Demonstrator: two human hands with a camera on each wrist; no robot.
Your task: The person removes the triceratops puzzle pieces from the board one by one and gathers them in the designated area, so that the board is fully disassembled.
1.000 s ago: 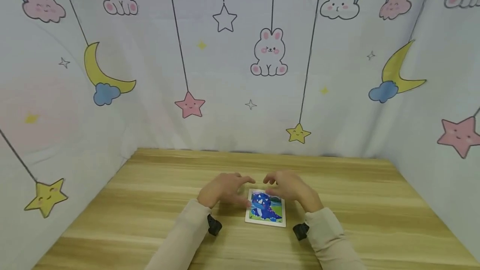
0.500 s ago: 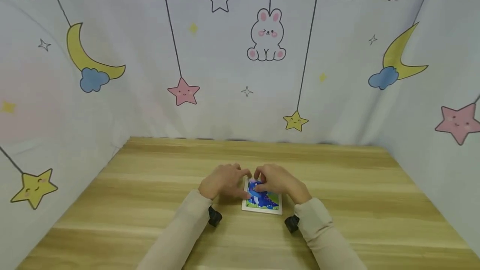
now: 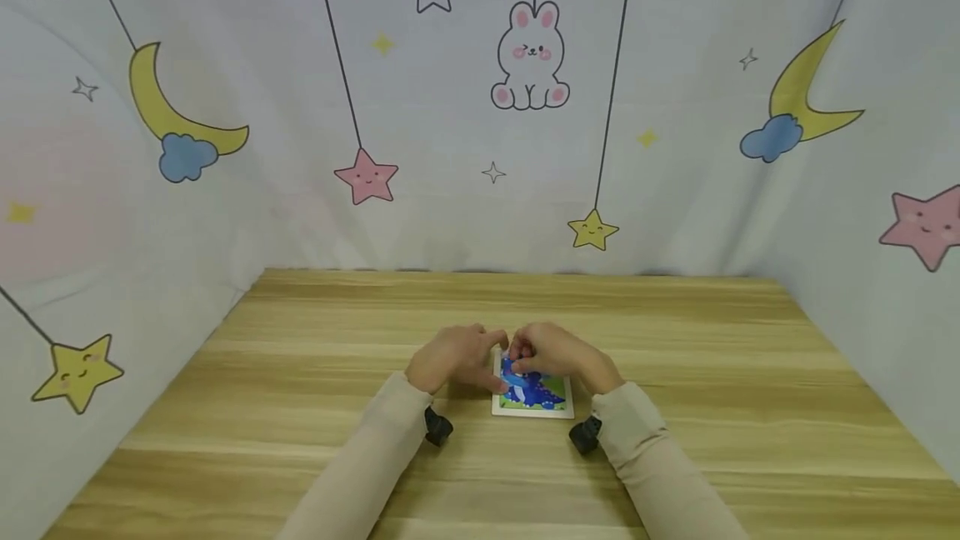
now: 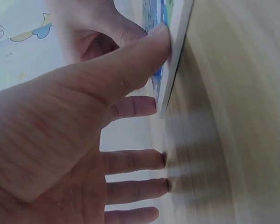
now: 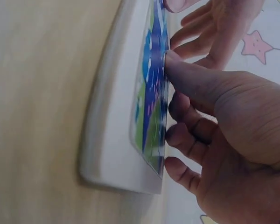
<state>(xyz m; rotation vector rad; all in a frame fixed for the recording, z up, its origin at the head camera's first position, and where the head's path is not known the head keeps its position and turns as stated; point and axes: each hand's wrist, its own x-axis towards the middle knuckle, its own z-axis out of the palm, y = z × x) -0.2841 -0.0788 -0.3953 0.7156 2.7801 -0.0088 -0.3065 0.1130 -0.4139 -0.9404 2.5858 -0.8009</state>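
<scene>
Picture board, white-framed, with a blue dinosaur, lying flat on the wooden table between the two hands. The left hand rests thumb and index finger against the board's left edge, its other fingers spread over the table. The right hand bends its fingers at the picture, thumb touching it; whether they pinch a piece cannot be told. Behind, a patterned white curtain.

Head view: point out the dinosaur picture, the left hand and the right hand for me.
Dinosaur picture (image 3: 534, 395): head view, on the dinosaur's blue body.
Left hand (image 3: 453, 357): head view, on the back of the hand.
Right hand (image 3: 558, 353): head view, on the back of the hand.
</scene>
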